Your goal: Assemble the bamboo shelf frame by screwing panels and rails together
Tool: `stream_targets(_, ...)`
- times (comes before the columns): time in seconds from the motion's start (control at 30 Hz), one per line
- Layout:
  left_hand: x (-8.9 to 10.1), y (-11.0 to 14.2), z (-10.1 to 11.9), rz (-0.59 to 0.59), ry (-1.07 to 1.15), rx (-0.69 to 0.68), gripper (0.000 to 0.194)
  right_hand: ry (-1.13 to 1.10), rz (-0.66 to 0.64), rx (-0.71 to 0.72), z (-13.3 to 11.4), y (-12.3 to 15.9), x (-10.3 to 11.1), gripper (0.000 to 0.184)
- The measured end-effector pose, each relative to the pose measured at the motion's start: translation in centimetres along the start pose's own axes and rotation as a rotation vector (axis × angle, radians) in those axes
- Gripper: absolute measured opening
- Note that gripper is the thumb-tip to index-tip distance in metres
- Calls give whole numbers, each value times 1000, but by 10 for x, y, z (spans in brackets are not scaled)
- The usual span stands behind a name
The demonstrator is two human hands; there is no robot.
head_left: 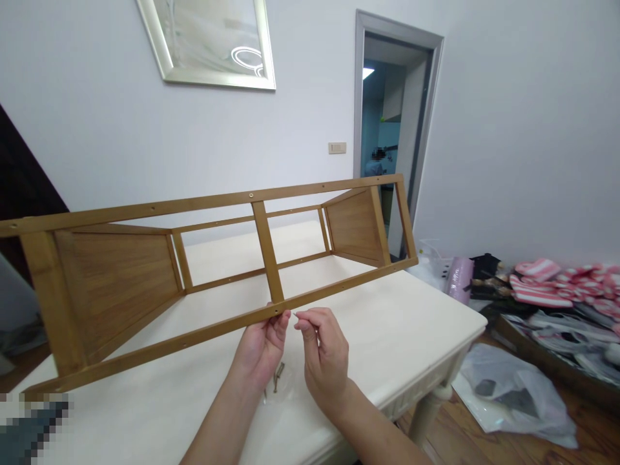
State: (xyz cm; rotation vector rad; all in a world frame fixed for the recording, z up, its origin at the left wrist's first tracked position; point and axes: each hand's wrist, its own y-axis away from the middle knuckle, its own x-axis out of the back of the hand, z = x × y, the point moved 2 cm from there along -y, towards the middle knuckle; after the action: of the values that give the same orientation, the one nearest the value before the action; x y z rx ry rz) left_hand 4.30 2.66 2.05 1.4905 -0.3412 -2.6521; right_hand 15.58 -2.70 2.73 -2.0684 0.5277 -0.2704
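A long brown wooden frame with panelled ends lies on its side across the white table. At the middle of its near lower rail, my left hand is closed around the wood, beside a small hole. Just to the right, my right hand is closed in a pinch. A tiny pale, thin piece shows at its fingertips, too small to name, close to the left fingertips. Below the left hand, several brass-coloured screws lie on the table, apparently on clear plastic.
The white table has its right corner near a doorway. On the floor at right are a plastic bag, a purple roll and a pile of pink-striped cloth. A framed mirror hangs on the wall.
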Motion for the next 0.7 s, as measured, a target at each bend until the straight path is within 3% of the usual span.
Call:
stream_targets(0.17, 0, -2, -1, -33, 10, -3, 19, -35, -4, -36, -4, -2, -10, 14)
stream_targets(0.4, 3, -4, -6, -65, 36, 8, 17, -70, -77, 2, -3, 5, -8, 27)
stream_targets(0.7, 9, -4, -8, -87, 38, 8, 15, -38, -47, -39, 1, 12, -8, 19)
